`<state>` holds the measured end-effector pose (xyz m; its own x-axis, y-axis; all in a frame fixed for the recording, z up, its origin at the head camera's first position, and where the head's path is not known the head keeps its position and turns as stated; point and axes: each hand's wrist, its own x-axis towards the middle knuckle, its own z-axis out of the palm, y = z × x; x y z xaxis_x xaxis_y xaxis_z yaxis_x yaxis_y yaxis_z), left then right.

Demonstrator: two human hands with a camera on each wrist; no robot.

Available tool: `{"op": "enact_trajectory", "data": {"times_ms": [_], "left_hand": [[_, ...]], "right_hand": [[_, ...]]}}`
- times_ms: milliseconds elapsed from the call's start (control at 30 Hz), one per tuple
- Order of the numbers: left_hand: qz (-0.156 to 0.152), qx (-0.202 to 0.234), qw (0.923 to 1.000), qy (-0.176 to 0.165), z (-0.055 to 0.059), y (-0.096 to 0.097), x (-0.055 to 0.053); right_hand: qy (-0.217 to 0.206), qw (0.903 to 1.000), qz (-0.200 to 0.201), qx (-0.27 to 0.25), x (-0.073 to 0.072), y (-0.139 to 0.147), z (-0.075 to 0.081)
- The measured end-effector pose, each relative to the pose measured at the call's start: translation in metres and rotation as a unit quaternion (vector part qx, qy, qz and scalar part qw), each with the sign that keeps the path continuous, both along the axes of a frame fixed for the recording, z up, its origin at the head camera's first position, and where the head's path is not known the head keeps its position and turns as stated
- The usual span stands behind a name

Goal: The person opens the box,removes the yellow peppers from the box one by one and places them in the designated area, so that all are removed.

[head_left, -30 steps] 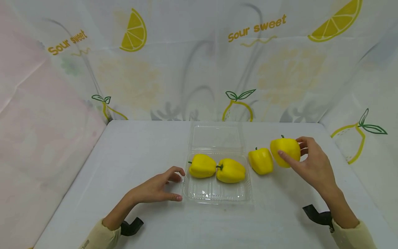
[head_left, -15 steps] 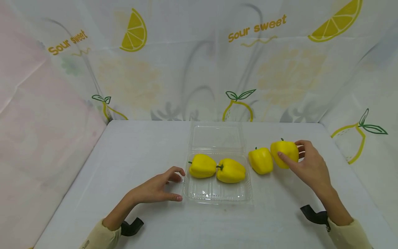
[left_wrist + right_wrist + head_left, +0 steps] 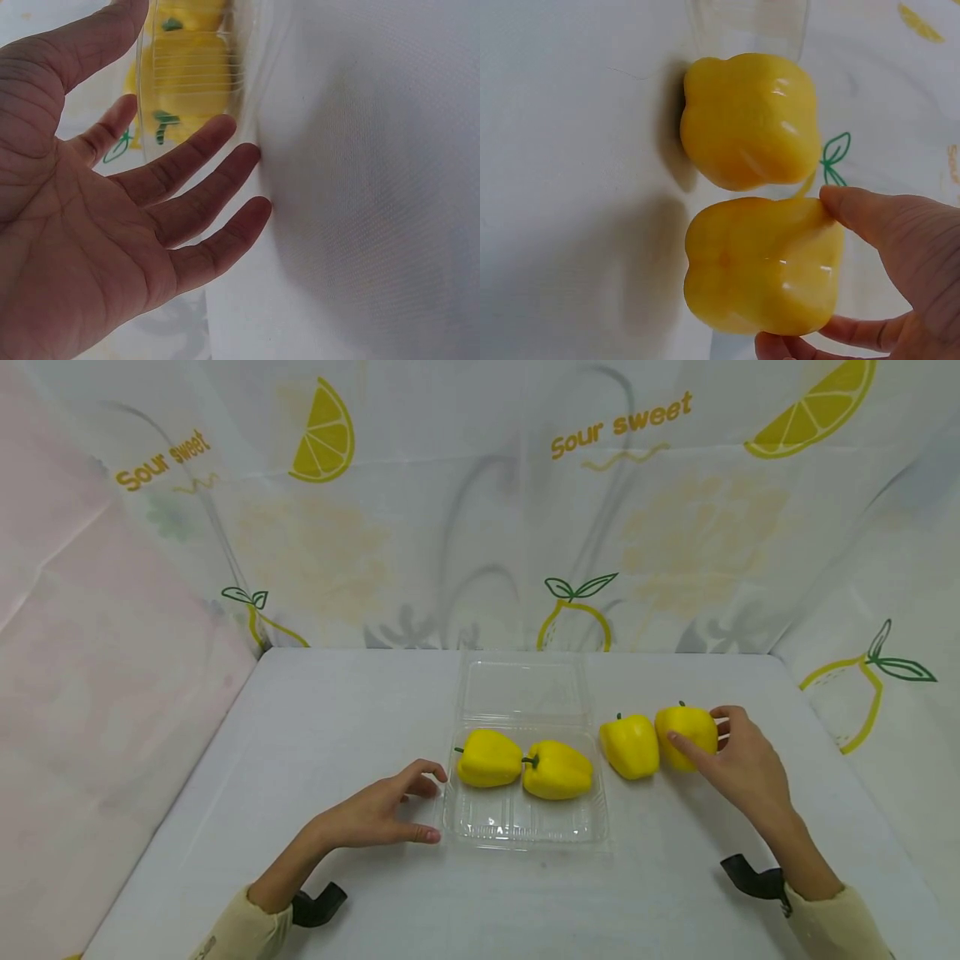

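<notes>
My right hand (image 3: 746, 768) holds a yellow bell pepper (image 3: 693, 731) between thumb and fingers, its green stem pointing up. Just left of it a second yellow pepper (image 3: 630, 747) stands on the table; in the right wrist view a narrow gap shows between this standing pepper (image 3: 750, 120) and the held pepper (image 3: 761, 266). Two more yellow peppers lie on their sides in the back half of a clear plastic clamshell box (image 3: 525, 833), whose lid (image 3: 523, 693) is folded back. At the box's left side is my left hand (image 3: 382, 810), fingers spread and relaxed, holding nothing.
A white table (image 3: 337, 710) carries everything. Behind it and at both sides hang cloth walls (image 3: 465, 527) with lemon prints. A black wrist mount (image 3: 318, 906) sticks out at the left wrist, and another wrist mount (image 3: 753, 878) at the right.
My right hand has lowered the held pepper toward the table, close beside the standing one. The left hand and the box have stayed in place.
</notes>
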<state>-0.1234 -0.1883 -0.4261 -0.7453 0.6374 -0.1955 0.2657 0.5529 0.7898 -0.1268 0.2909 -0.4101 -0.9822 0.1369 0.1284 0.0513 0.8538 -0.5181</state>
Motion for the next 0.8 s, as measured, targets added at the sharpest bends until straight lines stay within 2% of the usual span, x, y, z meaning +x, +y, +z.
{"op": "enact_trajectory", "data": {"times_ms": [800], "left_hand": [[0.002,-0.002,1.0,-0.006,0.001,0.0011,-0.0001]], "right_hand": [[-0.041,0.9991,0.005,-0.006,-0.0029,-0.0026,-0.0065]]}}
